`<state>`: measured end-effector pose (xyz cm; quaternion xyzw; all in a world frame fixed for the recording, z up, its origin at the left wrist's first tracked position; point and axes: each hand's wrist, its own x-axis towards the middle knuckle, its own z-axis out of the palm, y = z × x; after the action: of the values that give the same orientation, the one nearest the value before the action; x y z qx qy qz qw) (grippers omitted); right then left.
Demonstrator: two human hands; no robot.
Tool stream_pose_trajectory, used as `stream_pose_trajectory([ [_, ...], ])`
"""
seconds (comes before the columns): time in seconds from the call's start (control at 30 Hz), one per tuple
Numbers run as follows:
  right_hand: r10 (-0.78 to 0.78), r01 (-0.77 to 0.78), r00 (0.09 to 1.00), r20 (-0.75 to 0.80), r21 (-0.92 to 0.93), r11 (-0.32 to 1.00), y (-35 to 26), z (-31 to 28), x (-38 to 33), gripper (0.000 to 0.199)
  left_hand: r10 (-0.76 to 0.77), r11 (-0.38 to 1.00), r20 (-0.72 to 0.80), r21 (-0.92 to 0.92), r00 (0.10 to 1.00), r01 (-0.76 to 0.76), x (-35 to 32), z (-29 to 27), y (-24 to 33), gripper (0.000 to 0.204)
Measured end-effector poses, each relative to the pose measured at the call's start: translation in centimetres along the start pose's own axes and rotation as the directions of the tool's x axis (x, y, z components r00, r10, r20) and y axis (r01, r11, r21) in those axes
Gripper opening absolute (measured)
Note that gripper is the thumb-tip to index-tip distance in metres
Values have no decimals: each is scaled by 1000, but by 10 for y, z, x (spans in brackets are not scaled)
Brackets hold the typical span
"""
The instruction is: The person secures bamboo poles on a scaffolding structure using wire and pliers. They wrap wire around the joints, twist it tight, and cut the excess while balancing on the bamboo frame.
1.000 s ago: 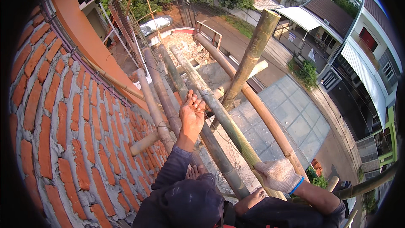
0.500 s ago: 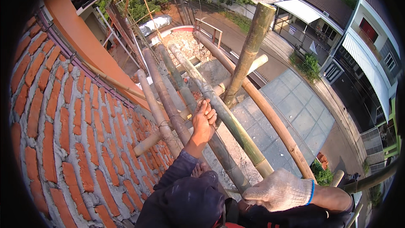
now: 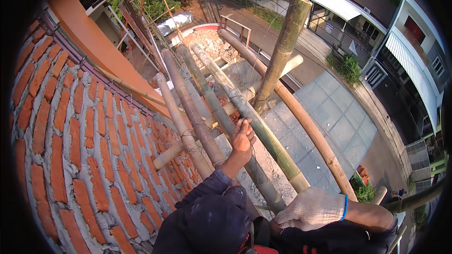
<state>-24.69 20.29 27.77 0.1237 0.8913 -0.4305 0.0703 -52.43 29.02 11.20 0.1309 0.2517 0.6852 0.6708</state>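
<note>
Bamboo pole [image 3: 263, 131], left hand [image 3: 243, 139] gripping (bare), gloved right hand [image 3: 313, 209]

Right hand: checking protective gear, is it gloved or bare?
Gloved: the right hand wears a white knit glove with a blue cuff.

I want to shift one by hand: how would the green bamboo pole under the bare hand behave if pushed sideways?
The green bamboo pole is round and smooth, so it would probably roll or slip. Its length suggests weight and stiffness. The left hand rests on it; the gloved right hand is nearby.
</note>
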Motion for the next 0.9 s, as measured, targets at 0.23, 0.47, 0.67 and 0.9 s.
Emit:
stream_pose_trajectory([
  [0.23, 221, -819, 328, -918, -159, 552, 26, -124, -3, 7, -69, 990, -109, -132, 992, 54, -16, 50, 6, 21],
  [0.47, 276, -273, 961, -17, -218, 937, -34, -41, 37, 20, 136, 973, -440, -111, 888, -204, 18, 20, 51, 19],
  [0.67, -68, -243, 728, -682, -349, 905, -1, -76, -26, 18, 95, 895, -183, -415, 978, -164, 31, 10, 85, 24],
  [0.9, 635, -898, 441, -635, -307, 317, 38, -66, 12, 17, -34, 954, -310, -292, 950, -61, 14, 20, 58, 25],
])
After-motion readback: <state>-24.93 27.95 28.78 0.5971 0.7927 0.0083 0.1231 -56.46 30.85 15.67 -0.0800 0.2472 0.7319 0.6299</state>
